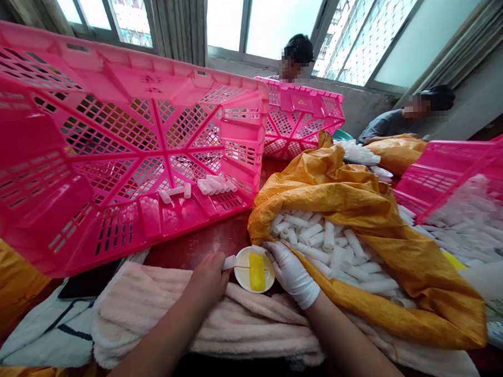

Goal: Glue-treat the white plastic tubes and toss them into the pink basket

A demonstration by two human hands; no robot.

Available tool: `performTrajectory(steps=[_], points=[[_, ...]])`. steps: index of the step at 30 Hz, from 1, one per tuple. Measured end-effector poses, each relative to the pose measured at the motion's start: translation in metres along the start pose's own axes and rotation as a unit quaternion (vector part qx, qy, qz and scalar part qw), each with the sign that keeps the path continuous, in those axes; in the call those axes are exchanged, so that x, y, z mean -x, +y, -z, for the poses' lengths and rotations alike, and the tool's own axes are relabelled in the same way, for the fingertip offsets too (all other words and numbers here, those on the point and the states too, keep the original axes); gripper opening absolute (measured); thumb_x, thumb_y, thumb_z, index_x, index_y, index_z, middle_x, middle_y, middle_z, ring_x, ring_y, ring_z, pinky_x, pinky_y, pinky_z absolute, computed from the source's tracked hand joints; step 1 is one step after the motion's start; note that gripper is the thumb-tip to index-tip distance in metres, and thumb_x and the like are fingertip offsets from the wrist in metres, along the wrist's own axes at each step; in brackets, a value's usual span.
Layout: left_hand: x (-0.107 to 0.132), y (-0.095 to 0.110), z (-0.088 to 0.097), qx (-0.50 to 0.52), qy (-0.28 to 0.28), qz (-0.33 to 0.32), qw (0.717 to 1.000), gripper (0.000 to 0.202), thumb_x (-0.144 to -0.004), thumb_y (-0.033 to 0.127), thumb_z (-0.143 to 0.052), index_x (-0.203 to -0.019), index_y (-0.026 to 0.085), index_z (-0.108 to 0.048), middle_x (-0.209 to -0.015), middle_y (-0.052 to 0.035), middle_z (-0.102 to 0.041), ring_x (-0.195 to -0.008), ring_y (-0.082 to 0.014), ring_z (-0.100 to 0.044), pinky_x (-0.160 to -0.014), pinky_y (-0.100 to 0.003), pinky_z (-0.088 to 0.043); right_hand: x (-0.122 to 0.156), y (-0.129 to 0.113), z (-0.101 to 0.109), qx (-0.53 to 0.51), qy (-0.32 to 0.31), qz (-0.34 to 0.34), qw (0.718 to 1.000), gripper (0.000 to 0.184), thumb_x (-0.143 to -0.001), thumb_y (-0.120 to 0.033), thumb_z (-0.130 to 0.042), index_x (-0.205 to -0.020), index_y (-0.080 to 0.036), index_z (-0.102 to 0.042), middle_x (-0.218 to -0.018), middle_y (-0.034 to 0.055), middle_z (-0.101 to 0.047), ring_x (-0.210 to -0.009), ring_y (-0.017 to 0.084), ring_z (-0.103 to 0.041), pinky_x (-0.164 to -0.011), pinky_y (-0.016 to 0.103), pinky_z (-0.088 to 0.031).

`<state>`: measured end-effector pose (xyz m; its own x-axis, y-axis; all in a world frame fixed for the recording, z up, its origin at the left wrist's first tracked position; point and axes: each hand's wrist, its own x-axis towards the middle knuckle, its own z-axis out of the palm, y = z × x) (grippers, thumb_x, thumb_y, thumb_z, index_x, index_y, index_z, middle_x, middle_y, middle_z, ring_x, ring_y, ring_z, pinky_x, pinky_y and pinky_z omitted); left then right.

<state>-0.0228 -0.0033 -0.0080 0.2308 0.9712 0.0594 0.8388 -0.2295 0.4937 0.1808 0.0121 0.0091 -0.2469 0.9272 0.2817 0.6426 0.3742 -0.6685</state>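
Note:
My bare left hand (209, 276) is closed on a short white piece (230, 262), from which a thin stick reaches over a small white bowl (240, 279). A yellow block (257, 273), perhaps a sponge, lies in the bowl. My right hand (289, 271), in a white glove, is at the bowl's right rim, its fingers closed around a short white tube (258, 249) above the yellow block. Beside that hand, a yellow woven sack (318, 185) lies open with many loose white tubes (312, 238) inside. The fingertips of both hands are partly hidden.
A large pink crate (162, 153) lies tipped on its side, with several white tubes (216, 184) on its lower wall. A pale pink towel (148, 309) covers the table's front edge. More pink crates (300, 103) and two people (384, 124) are beyond.

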Motion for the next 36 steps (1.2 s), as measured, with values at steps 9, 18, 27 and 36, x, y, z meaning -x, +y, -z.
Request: performTrajectory(steps=[9, 18, 27, 36], points=[[-0.002, -0.005, -0.006, 0.005, 0.015, -0.007, 1.000, 0.010, -0.079, 0.023, -0.042, -0.069, 0.019, -0.043, -0.075, -0.0036, -0.053, -0.076, -0.0177, -0.049, -0.068, -0.029, -0.039, 0.003, 0.010, -0.004, -0.011, 0.029, 0.001, 1.000, 0.024, -0.084, -0.021, -0.039, -0.103, -0.019, -0.054, -0.105, 0.0075, -0.058, -0.100, 0.021, -0.052, -0.091, 0.039, -0.040], [-0.004, -0.008, -0.006, 0.011, 0.020, -0.016, 1.000, 0.009, -0.077, 0.021, -0.041, -0.069, 0.019, -0.044, -0.072, -0.0025, -0.052, -0.074, -0.0170, -0.049, -0.066, -0.028, -0.038, 0.005, 0.013, -0.008, -0.023, 0.053, 0.038, 0.998, 0.020, -0.080, -0.020, -0.045, -0.097, -0.020, -0.056, -0.099, 0.0065, -0.058, -0.094, 0.021, -0.053, -0.087, 0.038, -0.042], [-0.006, -0.008, -0.005, 0.026, 0.015, -0.010, 1.000, 0.007, -0.075, 0.018, -0.045, -0.069, 0.018, -0.044, -0.073, -0.0021, -0.051, -0.075, -0.0160, -0.049, -0.065, -0.026, -0.037, 0.008, 0.020, -0.011, -0.039, 0.067, 0.039, 0.996, 0.016, -0.079, -0.021, -0.048, -0.092, -0.018, -0.056, -0.096, 0.0075, -0.055, -0.093, 0.021, -0.052, -0.085, 0.038, -0.043], [-0.005, -0.011, -0.007, 0.030, 0.020, -0.013, 0.999, 0.006, -0.075, 0.017, -0.046, -0.070, 0.018, -0.044, -0.075, -0.0020, -0.051, -0.076, -0.0155, -0.048, -0.066, -0.025, -0.036, 0.013, 0.014, -0.006, -0.043, 0.073, 0.046, 0.995, 0.010, -0.077, -0.021, -0.048, -0.083, -0.018, -0.056, -0.092, 0.0071, -0.056, -0.089, 0.021, -0.052, -0.084, 0.038, -0.043]])
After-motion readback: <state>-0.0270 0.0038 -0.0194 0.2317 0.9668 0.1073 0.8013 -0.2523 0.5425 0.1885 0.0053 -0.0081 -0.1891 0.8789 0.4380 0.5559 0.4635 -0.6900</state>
